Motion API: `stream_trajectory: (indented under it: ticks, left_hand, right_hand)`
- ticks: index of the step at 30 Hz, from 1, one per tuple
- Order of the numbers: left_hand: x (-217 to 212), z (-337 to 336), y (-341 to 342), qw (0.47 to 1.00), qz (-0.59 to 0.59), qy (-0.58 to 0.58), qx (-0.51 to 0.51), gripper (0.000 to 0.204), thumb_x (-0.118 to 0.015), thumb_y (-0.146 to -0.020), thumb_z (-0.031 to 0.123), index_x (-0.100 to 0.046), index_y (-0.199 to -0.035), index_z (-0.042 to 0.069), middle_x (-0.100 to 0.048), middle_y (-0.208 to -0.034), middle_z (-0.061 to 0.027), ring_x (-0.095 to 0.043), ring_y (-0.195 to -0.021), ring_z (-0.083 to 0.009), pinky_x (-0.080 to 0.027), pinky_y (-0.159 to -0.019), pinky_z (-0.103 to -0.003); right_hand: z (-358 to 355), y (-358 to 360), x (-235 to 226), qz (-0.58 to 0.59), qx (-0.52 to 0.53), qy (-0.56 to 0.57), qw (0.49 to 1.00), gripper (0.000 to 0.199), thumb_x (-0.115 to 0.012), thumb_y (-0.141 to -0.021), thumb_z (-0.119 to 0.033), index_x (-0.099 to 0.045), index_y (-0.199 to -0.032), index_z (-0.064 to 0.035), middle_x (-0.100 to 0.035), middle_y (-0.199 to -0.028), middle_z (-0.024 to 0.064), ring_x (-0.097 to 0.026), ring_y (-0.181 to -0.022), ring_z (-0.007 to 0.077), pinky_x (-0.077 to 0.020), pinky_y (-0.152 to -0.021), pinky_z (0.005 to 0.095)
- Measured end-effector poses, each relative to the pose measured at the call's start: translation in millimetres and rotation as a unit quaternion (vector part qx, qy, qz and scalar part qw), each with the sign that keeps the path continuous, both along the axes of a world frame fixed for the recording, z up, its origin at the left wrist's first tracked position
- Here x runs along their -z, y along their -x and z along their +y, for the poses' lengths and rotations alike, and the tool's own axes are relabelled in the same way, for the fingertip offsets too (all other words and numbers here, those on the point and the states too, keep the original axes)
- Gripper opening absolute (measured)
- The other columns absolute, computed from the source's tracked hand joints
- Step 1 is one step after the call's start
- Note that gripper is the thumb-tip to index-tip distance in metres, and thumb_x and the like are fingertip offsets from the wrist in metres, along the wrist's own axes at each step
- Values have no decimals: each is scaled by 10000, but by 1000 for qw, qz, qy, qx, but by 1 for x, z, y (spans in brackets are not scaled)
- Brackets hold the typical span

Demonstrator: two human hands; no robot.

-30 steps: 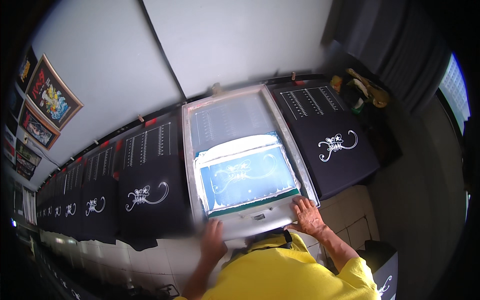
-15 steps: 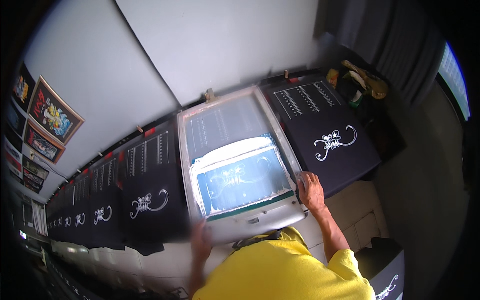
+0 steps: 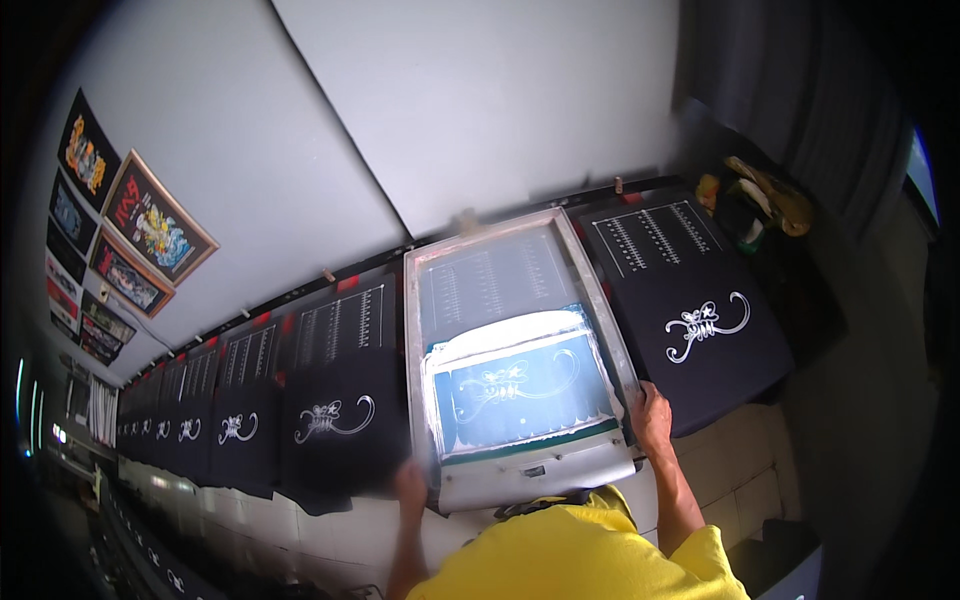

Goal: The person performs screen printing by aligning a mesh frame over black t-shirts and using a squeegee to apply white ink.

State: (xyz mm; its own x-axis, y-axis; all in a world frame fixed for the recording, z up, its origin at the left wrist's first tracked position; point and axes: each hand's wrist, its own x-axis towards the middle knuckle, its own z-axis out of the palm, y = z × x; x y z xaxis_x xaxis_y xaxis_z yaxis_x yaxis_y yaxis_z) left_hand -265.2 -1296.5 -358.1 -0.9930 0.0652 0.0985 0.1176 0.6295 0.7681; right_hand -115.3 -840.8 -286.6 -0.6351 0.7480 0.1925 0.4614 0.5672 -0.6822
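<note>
Rectangular printing screen with a pale metal frame and a translucent mesh [image 3: 490,275] lies at the centre of the frame, tilted slightly, its far end toward the top and its near end toward the person. We note a blue stencil panel [image 3: 515,390] in its lower half, bearing a pale scroll motif, with a thick band of glossy white ink [image 3: 505,337] along the panel's upper edge. A dark green strip [image 3: 530,443] runs below the panel, followed by a smooth silver-grey end plate [image 3: 570,470].

We find the bare right hand [image 3: 652,418] at the lower right of the screen, fingers curled against its right rail; whether it grips or merely rests there, we cannot tell. The bare left hand [image 3: 410,485] is blurred beside the screen's lower left corner; we cannot determine whether it is closed or in contact. The screen thus sits between the two hands, extending above them in the picture.

Right of the screen, we record a black fabric panel [image 3: 735,372] printed with a white scroll motif. Similar dark panels [image 3: 325,385] run in a row from the screen's left side toward the left edge of the frame. A bright yellow short-sleeved shirt [image 3: 575,550] on the person occupies the bottom centre. We observe colourful framed pictures [image 3: 160,220] on the pale wall [image 3: 490,110] at upper left.
</note>
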Motion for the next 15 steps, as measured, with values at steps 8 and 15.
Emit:
stream_trajectory:
  ticks: [8, 15]
  left_hand:
    - [-1, 9, 18, 992, -106, -12, -70, 256, -528, -928, 188, -633, -838, -28, -613, -747, -175, -565, -675, -229, -442, -632, -376]
    - [-12, 10, 9, 989, -16, -90, -118, 243, -590, -904, 179, -678, -953, -42, -663, -855, -181, -665, -811, -296, -502, -734, -351]
  right_hand:
    - [9, 10, 11, 40, 9, 22, 999, 284, -486, -920, -151, -637, -1074, 35, -662, -984, 273, -631, -957, 435, -488, -864, 460]
    - [14, 16, 29, 65, -17, 31, 997, 256, -540, -910, -130, -655, -1023, 69, -668, -824, 190, -634, -741, 269, -493, -705, 367]
